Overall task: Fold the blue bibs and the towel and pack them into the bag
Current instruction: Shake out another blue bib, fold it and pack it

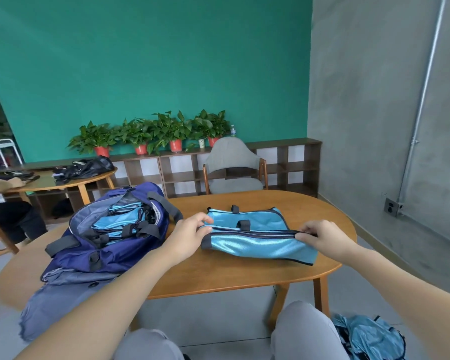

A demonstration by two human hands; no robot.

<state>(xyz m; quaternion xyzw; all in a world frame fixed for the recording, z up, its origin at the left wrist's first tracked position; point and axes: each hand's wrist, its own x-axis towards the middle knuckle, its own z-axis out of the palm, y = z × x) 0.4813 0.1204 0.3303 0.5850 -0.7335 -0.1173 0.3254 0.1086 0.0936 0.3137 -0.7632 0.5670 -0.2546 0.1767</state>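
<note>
We are folding a shiny light-blue mesh bib with dark trim (pixel 257 242) on an oval wooden table (pixel 244 276), its near half doubled lengthwise over the far half. Our left hand (pixel 190 233) is pinching the bib's left end, thumb and fingertips closing on the dark-edged fold, while our right hand (pixel 320 237) is gripping the right end of the same fold, fingers curled over the trim. Just to the left, touching the table's edge area, a navy-blue fabric duffel bag (pixel 109 245) is lying unzipped, with several folded light-blue bibs (pixel 120 222) already stacked inside among its grey straps. A greyish-blue towel (pixel 63 300) is hanging under the bag and over the table's near-left edge, apparently unfolded. More crumpled blue bibs (pixel 369 339) are waiting on the floor by our right knee.

To fold this one well, we are judging that both hands should keep the seam taut and level so the slippery mesh edges line up, then press the crease flat before bringing one end across to the other. The small dark loops (pixel 243 223) on the far half could bunch under the fold; tucking them flat should give a packet narrow enough to slot beside those in the bag.
</note>
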